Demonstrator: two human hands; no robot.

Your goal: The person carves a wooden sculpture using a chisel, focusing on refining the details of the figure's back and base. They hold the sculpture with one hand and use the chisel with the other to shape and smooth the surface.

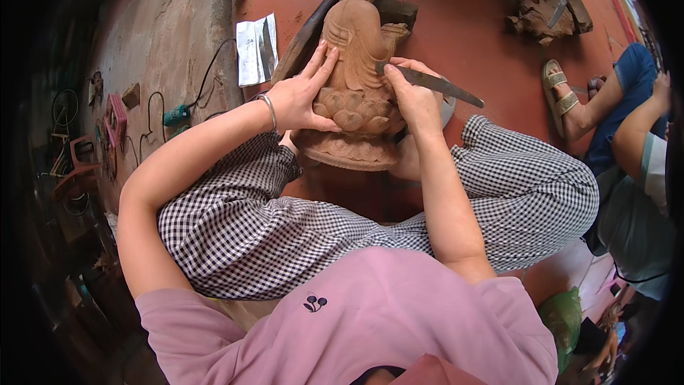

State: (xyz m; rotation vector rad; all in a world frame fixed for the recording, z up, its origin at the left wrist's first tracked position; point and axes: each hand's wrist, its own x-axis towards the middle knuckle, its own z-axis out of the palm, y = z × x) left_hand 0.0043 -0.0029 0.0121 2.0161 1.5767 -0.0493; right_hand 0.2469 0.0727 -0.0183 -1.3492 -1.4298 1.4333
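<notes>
A carved wooden statue [356, 36] of a seated figure on a lotus base stands upright between my legs, its base towards me. My left hand [303, 100] lies on the statue's left side, fingers spread over the back and thumb on the lotus petals. In my right hand [417, 96] is a flat grey blade [452, 90] with a tapered tip pointing right. Its other end reaches the statue's right side, partly hidden by my fingers. Whether it is a file or a knife I cannot tell.
A white paper [255, 50] with a dark blade on it lies left of the statue. Behind the statue are dark wood pieces [395, 14]. Far right, a rough carved block [548, 18] carries another blade, near a person's sandalled foot [561, 96]. A green power tool [176, 115] and cords lie left.
</notes>
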